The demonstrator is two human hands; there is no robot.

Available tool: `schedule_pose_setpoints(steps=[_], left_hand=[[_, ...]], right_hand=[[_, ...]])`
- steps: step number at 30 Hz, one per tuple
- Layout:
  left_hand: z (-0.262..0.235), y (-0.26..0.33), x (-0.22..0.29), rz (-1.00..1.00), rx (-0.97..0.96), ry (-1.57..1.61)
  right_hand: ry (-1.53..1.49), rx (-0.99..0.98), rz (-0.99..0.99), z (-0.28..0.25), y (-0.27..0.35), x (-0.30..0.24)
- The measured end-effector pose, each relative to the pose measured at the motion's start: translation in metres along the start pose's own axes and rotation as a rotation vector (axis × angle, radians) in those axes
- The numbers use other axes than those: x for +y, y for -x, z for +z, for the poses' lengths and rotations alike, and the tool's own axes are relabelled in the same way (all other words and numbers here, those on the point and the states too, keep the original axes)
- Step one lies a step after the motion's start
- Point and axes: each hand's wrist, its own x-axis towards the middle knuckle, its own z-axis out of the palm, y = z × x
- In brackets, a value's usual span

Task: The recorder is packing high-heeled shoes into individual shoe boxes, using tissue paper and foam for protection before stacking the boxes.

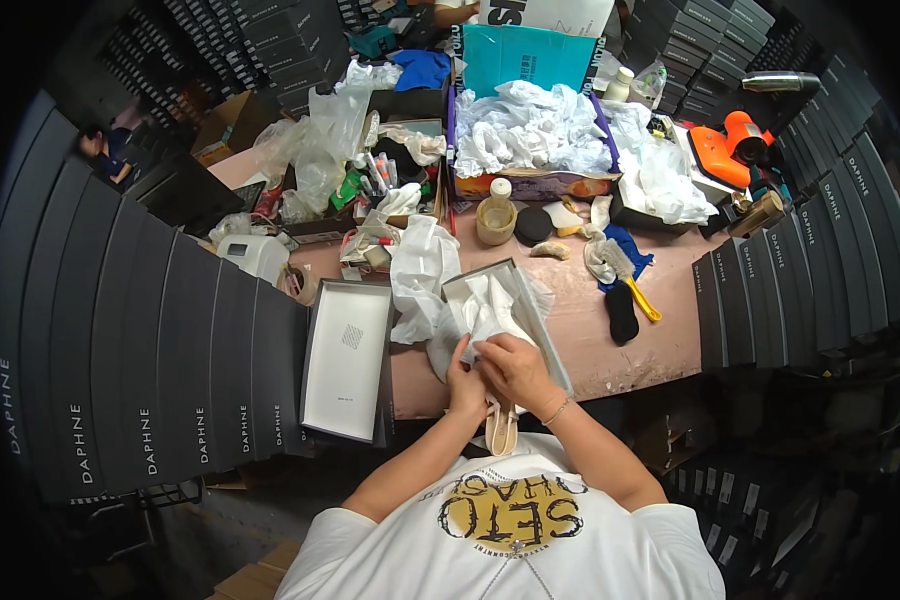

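A light beige shoe (502, 432) points toward my body, its insole showing below my hands. My left hand (464, 382) is closed around its far part from the left. Next to it, my right hand (519, 371) has its fingers bent together in a pinch over the shoe; what they hold is hidden. Just beyond both hands, white tissue paper (492, 304) lies bunched in an open grey shoebox (531, 292). The shoebox lid (346, 345), white inside, lies to the left. More crumpled white paper (422, 268) rests between lid and box.
Grey shoeboxes (170, 330) stand in rows on the left, with more boxes (800, 270) on the right. A carton of crumpled paper (535, 130) is at the back. A jar (496, 212), a yellow-handled brush (638, 284) and an orange tool (727, 152) lie farther right. Another person (110, 155) is far left.
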Motion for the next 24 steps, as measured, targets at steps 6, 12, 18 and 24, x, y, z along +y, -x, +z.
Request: schedule_pose_setpoints(steps=[6, 12, 18, 24], left_hand=[[-0.029, 0.002, 0.024, -0.071, -0.52, 0.004], [-0.029, -0.01, 0.051, -0.189, -0.488, -0.211], [-0.027, -0.012, 0.046, 0.01, -0.494, -0.468], [-0.036, -0.014, 0.028, 0.29, -0.353, -0.556]], right_hand=[[0.037, -0.124, 0.001, -0.008, 0.011, 0.0], [0.278, -0.328, -0.224, -0.009, 0.016, 0.004], [0.117, -0.437, -0.163, -0.014, 0.02, 0.007], [0.045, -0.049, 0.087, -0.026, 0.009, 0.001]])
